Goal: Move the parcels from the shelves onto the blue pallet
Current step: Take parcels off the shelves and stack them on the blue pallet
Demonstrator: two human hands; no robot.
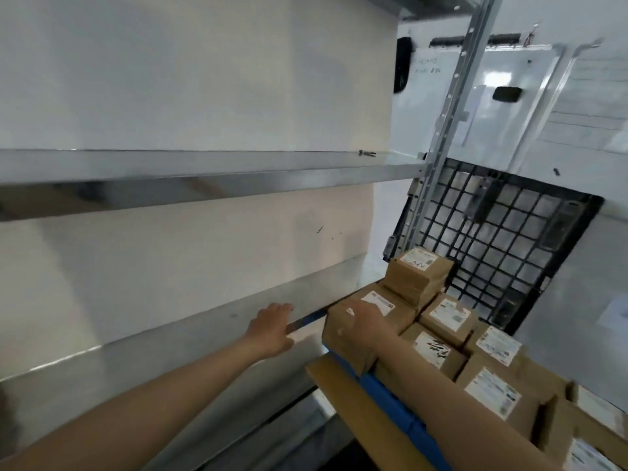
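Both forearms are bare and reach forward, the left from the lower left corner, the right from the lower right.

The left hand (272, 329) lies palm down on the front lip of the lower shelf (187, 334), fingers straight and together, thumb below the lip. It holds nothing.

The right hand (362, 319) sits on top of the front parcel (350, 348), fingers curled over its upper left edge in a grip. The 2 hands are apart, with a strip of bare shelf lip between them.

The front parcel stands at the left edge of the blue pallet (390, 402), its corner reaching past the blue rim toward the shelf. A brown cardboard sheet (367, 423) lies just beside that rim on the near side.

Further labelled parcels (489, 392) crowd the pallet to the right, touching one another; 1 top parcel (418, 273) rests on the others behind the gripped one.

The lower shelf surface is bare left of the left hand. The upper shelf (204, 168) shows a bare metal edge. A perforated upright (452, 130) bounds the bay on the right.

Behind the stack, a black grid pallet (503, 253) leans against the wall, below a whiteboard (509, 107).
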